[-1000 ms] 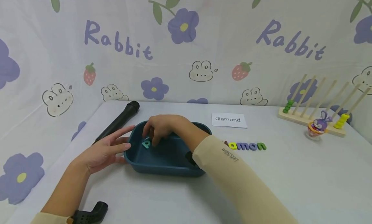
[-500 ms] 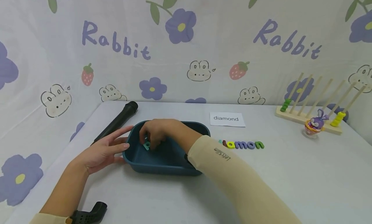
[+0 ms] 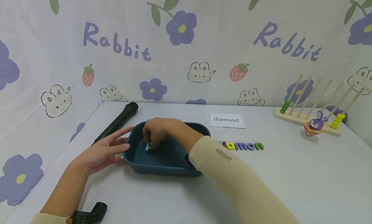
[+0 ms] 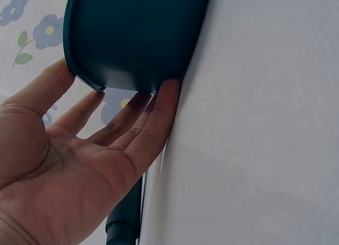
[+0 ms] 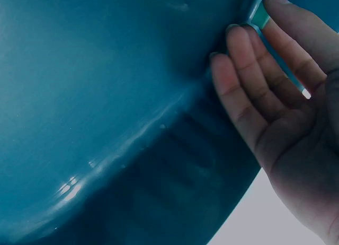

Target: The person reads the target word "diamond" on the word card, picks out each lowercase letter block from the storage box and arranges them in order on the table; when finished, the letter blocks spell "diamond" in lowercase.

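Note:
A dark teal plastic basin stands on the white table. My right hand reaches down inside its left part and pinches a small teal letter between thumb and finger. In the right wrist view that teal letter shows only in part at the thumb tip, while the other fingers bend close to the basin's wall. Against the basin's left end, my left hand rests with fingers spread. Its fingertips touch the end wall and rim in the left wrist view.
Right of the basin lies a row of coloured letters, its left end hidden by the right sleeve. Behind it is a card reading "diamond". A black microphone lies back left. A wooden peg rack and purple rabbit toy stand right.
My right fingers have come together on the teal letter, which lay flat on the basin floor and now shows on edge between them. The left hand stays at the basin's end.

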Action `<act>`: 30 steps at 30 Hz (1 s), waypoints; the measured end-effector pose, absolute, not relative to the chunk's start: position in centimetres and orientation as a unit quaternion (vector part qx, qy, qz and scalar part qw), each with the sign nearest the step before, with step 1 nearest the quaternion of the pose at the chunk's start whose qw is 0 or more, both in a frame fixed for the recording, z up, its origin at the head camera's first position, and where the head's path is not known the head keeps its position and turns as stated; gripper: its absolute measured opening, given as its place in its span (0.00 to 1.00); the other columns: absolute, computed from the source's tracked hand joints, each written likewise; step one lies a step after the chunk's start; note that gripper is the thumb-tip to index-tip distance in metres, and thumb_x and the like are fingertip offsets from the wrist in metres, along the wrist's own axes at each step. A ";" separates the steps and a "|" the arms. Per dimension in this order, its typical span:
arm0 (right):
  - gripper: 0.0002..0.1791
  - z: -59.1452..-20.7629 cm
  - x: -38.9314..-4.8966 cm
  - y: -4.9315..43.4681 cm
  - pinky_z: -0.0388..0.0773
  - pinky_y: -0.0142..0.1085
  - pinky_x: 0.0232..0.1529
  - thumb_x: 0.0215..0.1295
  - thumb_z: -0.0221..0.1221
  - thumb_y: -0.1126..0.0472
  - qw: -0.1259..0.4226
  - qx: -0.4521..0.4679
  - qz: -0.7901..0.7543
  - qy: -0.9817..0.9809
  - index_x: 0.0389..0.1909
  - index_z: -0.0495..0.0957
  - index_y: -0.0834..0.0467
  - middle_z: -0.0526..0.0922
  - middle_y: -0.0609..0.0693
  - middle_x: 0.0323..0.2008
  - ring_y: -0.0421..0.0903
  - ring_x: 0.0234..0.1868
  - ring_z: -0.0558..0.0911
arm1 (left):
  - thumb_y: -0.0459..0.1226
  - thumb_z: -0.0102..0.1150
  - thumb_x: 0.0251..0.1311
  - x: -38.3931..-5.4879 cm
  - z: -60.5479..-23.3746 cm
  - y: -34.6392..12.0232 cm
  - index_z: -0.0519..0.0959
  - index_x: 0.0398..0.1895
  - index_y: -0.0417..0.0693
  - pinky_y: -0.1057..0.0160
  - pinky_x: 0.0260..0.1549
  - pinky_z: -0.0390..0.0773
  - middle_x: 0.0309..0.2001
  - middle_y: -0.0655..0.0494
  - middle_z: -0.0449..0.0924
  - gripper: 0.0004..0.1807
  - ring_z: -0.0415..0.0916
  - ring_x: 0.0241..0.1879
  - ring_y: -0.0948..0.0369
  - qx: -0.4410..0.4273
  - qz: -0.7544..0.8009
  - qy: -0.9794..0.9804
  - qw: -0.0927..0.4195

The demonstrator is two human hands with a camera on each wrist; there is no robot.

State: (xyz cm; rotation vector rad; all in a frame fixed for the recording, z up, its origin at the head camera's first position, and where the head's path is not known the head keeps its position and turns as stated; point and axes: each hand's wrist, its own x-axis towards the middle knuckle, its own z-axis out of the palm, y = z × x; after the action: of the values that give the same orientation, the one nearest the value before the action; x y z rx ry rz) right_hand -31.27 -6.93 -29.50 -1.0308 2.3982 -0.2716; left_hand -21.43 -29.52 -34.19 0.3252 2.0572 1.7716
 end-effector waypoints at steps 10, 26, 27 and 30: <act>0.16 -28.9 -32.0 -6.3 0.84 0.33 0.41 0.63 0.69 0.67 0.283 -0.384 -0.166 0.863 0.51 0.86 0.50 0.86 0.48 0.40 0.45 0.38 0.84 | 0.40 0.56 0.75 -21.4 -34.1 -29.5 0.49 0.85 0.60 0.38 0.63 0.76 0.83 0.37 0.42 0.41 0.50 0.78 0.33 0.110 0.635 0.738 0.203; 0.13 -27.8 -32.8 -4.0 0.86 0.35 0.48 0.63 0.68 0.68 0.305 -0.382 -0.272 0.829 0.47 0.85 0.56 0.86 0.53 0.45 0.48 0.45 0.84 | 0.40 0.56 0.75 -21.4 -34.2 -29.5 0.50 0.84 0.60 0.39 0.64 0.76 0.83 0.37 0.44 0.40 0.52 0.78 0.34 0.102 0.638 0.736 0.203; 0.14 -27.8 -32.9 -3.8 0.86 0.36 0.49 0.63 0.67 0.69 0.310 -0.380 -0.280 0.826 0.49 0.85 0.57 0.86 0.54 0.46 0.48 0.45 0.84 | 0.40 0.56 0.75 -21.5 -34.2 -29.5 0.50 0.84 0.60 0.38 0.64 0.76 0.83 0.38 0.44 0.40 0.52 0.78 0.34 0.102 0.639 0.735 0.204; 0.16 -27.6 -33.1 -3.4 0.86 0.37 0.49 0.65 0.66 0.70 0.323 -0.376 -0.298 0.816 0.54 0.85 0.60 0.86 0.56 0.47 0.48 0.44 0.85 | 0.40 0.57 0.75 -21.5 -34.2 -29.4 0.50 0.84 0.60 0.37 0.63 0.76 0.83 0.37 0.43 0.40 0.51 0.78 0.33 0.099 0.639 0.735 0.202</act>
State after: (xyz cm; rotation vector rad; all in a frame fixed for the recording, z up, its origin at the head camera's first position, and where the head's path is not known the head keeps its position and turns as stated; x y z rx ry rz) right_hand -33.06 -3.45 -27.65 -0.9861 2.1399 -0.7829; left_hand -21.53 -29.44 -34.18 0.2768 2.0522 1.7854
